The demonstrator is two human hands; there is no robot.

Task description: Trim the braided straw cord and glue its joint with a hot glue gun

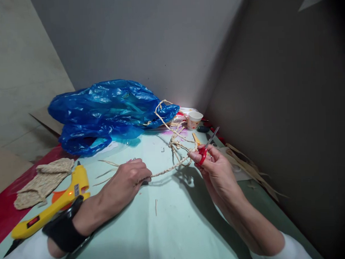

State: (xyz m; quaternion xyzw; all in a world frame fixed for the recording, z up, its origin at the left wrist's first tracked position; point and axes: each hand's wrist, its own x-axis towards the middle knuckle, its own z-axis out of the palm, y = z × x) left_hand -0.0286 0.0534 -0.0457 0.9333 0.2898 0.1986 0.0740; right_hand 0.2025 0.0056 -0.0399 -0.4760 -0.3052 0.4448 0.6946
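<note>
A thin braided cord of pale straw-like fibre stretches between my two hands. My left hand is closed round its left end, and loose strands stick out behind the fingers. In my right hand are small scissors with red handles, their blades pointing up and away to the right. The cord's right part passes at the thumb and fingertips of that hand; whether they pinch it is hard to make out. Beyond it, more of the cord lies in a loose tangle and runs up onto a blue plastic bag.
The blue plastic bag fills the back left. A yellow glue gun with a lit orange light lies by my left wrist, beside a woven fibre piece. A paper cup stands at the back. Flat fibre strips lie along the right wall.
</note>
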